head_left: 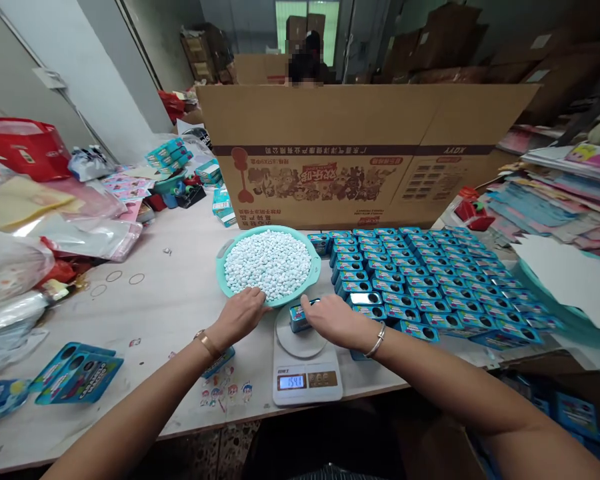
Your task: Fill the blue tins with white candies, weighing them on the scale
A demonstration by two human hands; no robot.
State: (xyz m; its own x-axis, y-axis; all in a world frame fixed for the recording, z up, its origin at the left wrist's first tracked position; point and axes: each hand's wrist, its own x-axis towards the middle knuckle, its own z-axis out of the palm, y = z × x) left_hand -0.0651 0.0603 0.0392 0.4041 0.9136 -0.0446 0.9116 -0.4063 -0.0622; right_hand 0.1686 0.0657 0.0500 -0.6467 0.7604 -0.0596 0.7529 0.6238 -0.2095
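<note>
A turquoise bowl holds a heap of small white and pale-blue pellets. My left hand is over its near rim, fingers bent together at the pellets; whatever they pinch is hidden. On the round plate of a white kitchen scale sits a small blue box. The display reads about 154.1. My right hand grips that box from the right, covering part of it. Another blue box lies under my left wrist, partly hidden.
Rows of blue boxes fill the table's right side. Behind stands a large cardboard carton, with a person beyond it. Flat blue cartons lie front left; plastic bags pile up at left. Paper stacks stand at right.
</note>
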